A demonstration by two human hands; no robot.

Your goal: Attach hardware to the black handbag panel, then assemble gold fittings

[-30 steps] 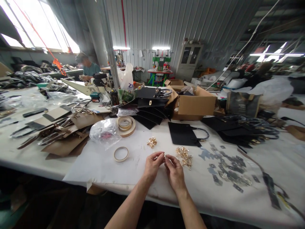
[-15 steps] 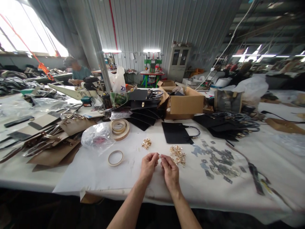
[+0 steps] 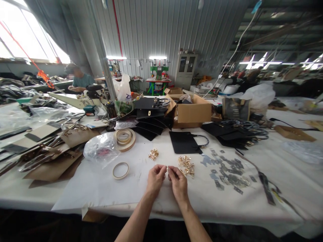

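Note:
My left hand (image 3: 155, 178) and my right hand (image 3: 178, 183) meet fingertip to fingertip above the white table covering. Both are closed in a pinch on a small gold-coloured metal fitting (image 3: 167, 168), mostly hidden by the fingers. Just beyond my right hand spreads a pile of gold metal fittings (image 3: 187, 164). A smaller heap of gold fittings (image 3: 153, 154) sits past my left hand. Farther to the right lie many thin grey metal plates (image 3: 233, 172). A black bag panel with a braided handle (image 3: 184, 142) rests behind the larger pile.
Tape rolls (image 3: 121, 170) and a clear plastic bag (image 3: 101, 148) lie to the left, near stacked brown bag pieces (image 3: 58, 158). At the back stand a cardboard box (image 3: 193, 112) and black bag pieces (image 3: 227, 132). A tool with a cable (image 3: 266, 188) lies right. A person (image 3: 82, 79) sits far left.
My fingertips have come closer together around the small fitting. The whole view has shifted slightly, so the table's things appear a little farther left. The piles look the same.

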